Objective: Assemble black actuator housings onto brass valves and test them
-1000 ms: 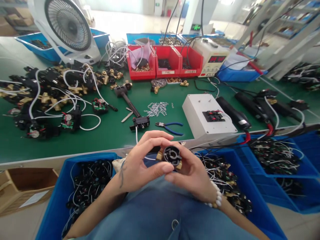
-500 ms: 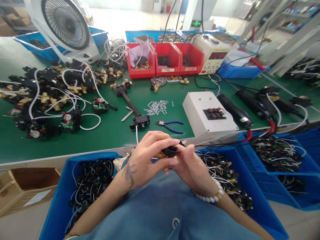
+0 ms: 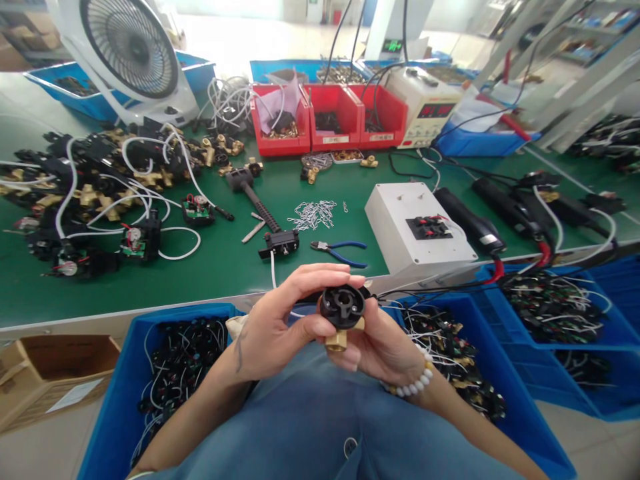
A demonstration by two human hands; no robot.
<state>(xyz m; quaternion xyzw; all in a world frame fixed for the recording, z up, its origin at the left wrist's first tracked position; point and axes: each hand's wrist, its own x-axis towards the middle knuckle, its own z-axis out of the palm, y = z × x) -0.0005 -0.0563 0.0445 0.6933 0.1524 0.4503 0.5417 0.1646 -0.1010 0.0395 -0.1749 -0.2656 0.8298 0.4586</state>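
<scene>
A brass valve with a round black cap (image 3: 343, 305) is held between both hands above my lap, its capped face turned up toward the camera. My left hand (image 3: 285, 317) grips the cap from the left, thumb at its lower edge. Around the brass body, on the right and below, are the closed fingers of my right hand (image 3: 385, 340). Just beyond them on the green bench lie blue-handled cutters (image 3: 345, 253), a black block with a white cable (image 3: 281, 245) and a pile of metal clips (image 3: 313, 215).
A white box (image 3: 395, 230) and black power tools (image 3: 470, 220) are at the right. Wired valve assemblies (image 3: 100, 180) cover the left side, near a fan (image 3: 133, 50). Red bins (image 3: 335, 140) stand at the back. Blue crates (image 3: 115, 393) of parts sit below the bench edge.
The valve has been turned so that its round black face and brass port now show. Both hands have shifted around it, with my left thumb now at the cap's edge.
</scene>
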